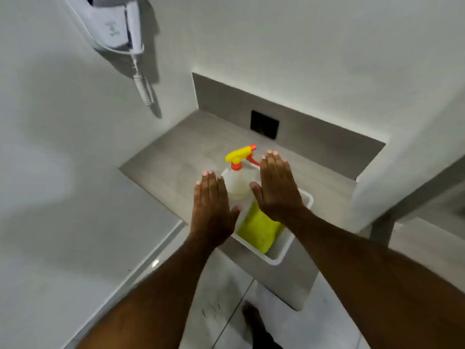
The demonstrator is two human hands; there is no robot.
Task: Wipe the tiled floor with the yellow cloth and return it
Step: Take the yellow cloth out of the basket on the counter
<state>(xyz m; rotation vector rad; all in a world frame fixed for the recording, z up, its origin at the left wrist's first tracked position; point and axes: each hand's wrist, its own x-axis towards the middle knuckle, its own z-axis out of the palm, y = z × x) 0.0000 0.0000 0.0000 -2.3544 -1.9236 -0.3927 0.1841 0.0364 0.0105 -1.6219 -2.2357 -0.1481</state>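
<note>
The yellow cloth (258,229) lies folded inside a white plastic bin (281,255) that stands on a grey ledge (176,157). Both of my hands hover flat, palms down, above the bin. My left hand (212,210) is over the bin's left edge, fingers stretched and holding nothing. Over the bin's back part, partly hiding the cloth, is my right hand (278,187), also flat and empty. The tiled floor (221,298) shows below the ledge, with small dark marks on one tile.
A spray bottle (239,172) with a yellow and orange trigger head stands in the bin's far end. A white wall-mounted hair dryer (118,26) with a coiled cord hangs at upper left. A black wall plate (264,124) sits behind the ledge. My bare foot (253,316) is on the floor.
</note>
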